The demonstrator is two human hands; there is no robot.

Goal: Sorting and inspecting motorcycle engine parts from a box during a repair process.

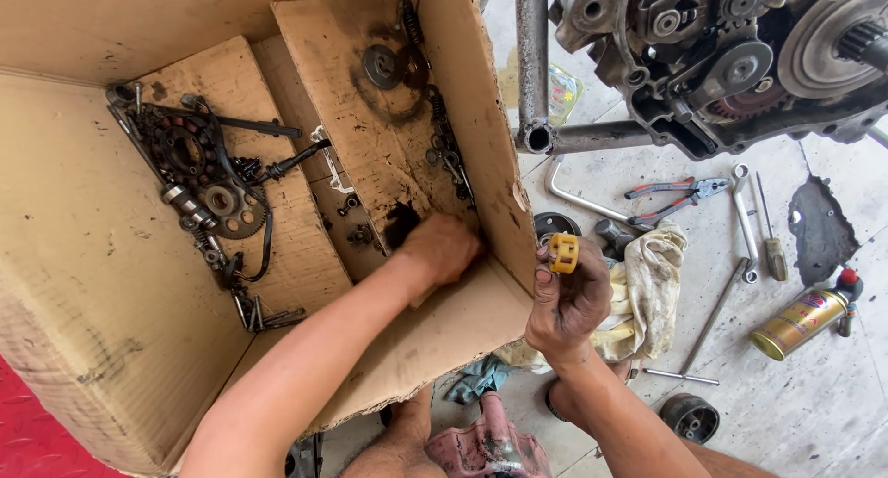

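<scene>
My left hand reaches down into a big cardboard box, fingers curled among small oily parts at the box's near right corner; what it grips is hidden. My right hand is outside the box by its right wall and pinches a small yellow toothed plastic part between thumb and fingers. Inside the box lie a dark stator with wires and gears, a round disc, springs and bolts.
An opened engine sits on a metal frame at top right. On the tiled floor lie red-handled pliers, a wrench, a screwdriver, a gold spray can, a dirty rag and a round black part.
</scene>
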